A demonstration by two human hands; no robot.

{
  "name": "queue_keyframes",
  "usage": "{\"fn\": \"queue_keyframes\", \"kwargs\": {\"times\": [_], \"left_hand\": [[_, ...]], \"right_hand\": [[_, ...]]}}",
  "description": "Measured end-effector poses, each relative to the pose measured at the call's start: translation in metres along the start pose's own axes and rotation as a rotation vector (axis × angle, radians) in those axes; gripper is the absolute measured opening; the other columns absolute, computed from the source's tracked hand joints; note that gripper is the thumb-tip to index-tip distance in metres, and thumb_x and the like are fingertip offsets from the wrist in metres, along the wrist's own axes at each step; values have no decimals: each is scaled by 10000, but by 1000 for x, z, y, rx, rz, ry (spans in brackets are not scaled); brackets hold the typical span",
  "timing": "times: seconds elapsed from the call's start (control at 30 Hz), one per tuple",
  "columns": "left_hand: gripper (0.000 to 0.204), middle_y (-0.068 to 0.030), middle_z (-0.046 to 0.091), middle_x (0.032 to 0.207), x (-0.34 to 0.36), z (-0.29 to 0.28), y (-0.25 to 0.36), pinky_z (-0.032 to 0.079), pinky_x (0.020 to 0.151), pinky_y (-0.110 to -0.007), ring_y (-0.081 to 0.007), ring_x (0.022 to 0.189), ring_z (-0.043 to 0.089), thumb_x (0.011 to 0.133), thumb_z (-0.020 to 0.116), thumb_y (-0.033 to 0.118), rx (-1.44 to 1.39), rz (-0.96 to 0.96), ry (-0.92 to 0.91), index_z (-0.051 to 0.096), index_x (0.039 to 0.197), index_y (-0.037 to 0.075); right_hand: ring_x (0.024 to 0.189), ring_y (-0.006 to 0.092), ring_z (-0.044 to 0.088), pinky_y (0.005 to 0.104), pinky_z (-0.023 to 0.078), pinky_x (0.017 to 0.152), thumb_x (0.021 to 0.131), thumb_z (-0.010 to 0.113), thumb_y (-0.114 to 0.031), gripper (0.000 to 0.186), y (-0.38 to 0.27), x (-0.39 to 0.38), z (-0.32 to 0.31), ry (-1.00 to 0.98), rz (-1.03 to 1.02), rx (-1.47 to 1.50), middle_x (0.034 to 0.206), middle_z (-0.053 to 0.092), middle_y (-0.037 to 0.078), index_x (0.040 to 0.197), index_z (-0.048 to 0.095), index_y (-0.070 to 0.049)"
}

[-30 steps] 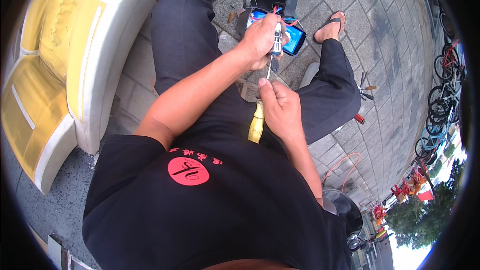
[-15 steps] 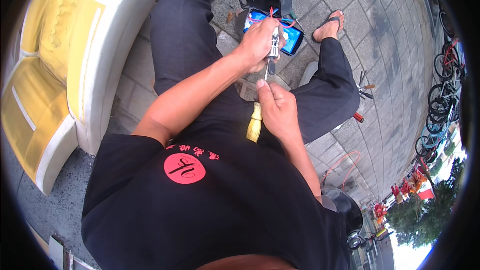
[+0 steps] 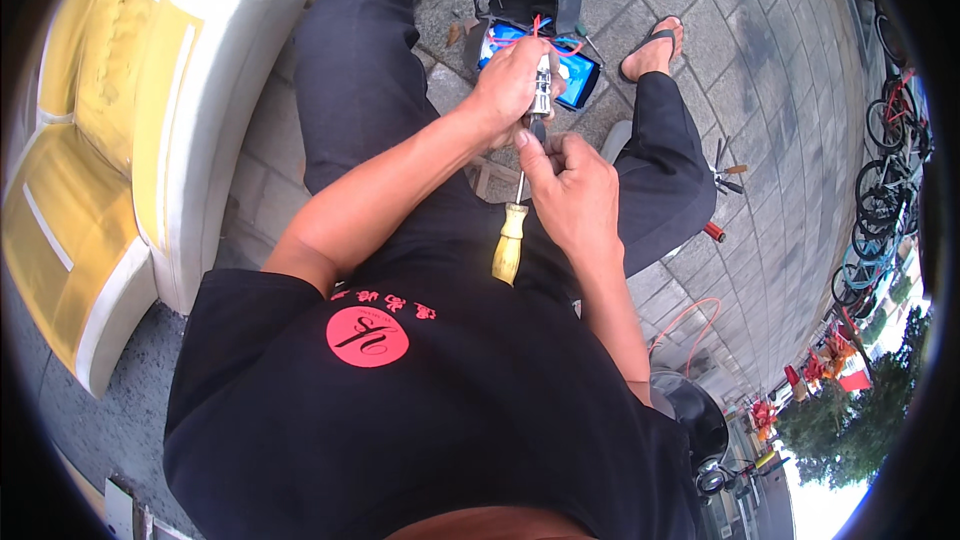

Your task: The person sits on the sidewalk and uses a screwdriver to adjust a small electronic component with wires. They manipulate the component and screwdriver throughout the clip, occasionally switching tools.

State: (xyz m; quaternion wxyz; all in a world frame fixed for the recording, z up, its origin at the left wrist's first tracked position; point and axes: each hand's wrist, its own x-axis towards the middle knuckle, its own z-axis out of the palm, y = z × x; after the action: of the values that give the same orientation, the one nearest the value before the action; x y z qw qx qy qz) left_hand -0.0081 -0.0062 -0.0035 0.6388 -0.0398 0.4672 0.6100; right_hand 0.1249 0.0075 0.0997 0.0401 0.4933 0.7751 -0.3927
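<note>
My left hand (image 3: 510,85) is closed round a silver cylindrical part (image 3: 542,90) with a dark end piece (image 3: 538,128). Red and blue wires (image 3: 540,28) show just beyond it. Below, a screwdriver (image 3: 508,245) with a worn yellow handle points its metal shaft up at that dark end. My right hand (image 3: 578,190) is closed, its thumb and fingers pinching at the top of the shaft beside the dark end; the exact contact is hidden. The handle rests low, near my shirt. Past my hands lies a blue-wrapped pack (image 3: 578,80) in an open black case (image 3: 525,0).
On the left stands a yellow and white padded seat (image 3: 130,160). Near my right knee are several hand tools (image 3: 728,172) and a red-handled item (image 3: 714,231). A thin green-handled tool (image 3: 582,30) lies by the case. Bicycles (image 3: 880,180) line the far right.
My right hand has slid up along the shaft toward the silver part, so more shaft shows above the yellow handle. My left hand keeps its grip and has barely moved.
</note>
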Motion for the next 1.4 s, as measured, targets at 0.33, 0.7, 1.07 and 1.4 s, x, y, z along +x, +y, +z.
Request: {"fn": "queue_keyframes", "kwargs": {"times": [0.33,0.7,1.07,1.4], "left_hand": [[348,-55,582,693,5,-9,-6,450,456,-276,-135,517,509,1047,437,382,-51,-49,-84,573,915,90],[345,-64,591,723,-6,-1,0,494,534,-298,-140,587,544,1059,416,376,5,-8,-56,568,945,88],[323,-73,596,740,-4,-3,0,471,500,-298,-144,571,532,1050,435,375,-23,-24,-58,564,957,94],[329,-75,610,734,0,-6,-3,502,496,-308,-153,548,562,1052,429,384,-11,-24,-49,559,970,93]], "right_hand": [[709,325,713,428,538,679,984,694,-372,413,6,8,14,-74,51,243,785,707,203,897,697,32],[696,371,702,448,532,665,1000,664,-356,417,-1,7,-3,-61,-16,-45,779,691,239,856,666,36],[730,437,677,496,516,678,981,667,-334,383,2,7,3,-48,-10,102,794,683,244,844,645,23],[760,451,683,511,528,707,967,678,-341,386,0,3,9,54,-31,1,809,683,248,856,653,28]]}}
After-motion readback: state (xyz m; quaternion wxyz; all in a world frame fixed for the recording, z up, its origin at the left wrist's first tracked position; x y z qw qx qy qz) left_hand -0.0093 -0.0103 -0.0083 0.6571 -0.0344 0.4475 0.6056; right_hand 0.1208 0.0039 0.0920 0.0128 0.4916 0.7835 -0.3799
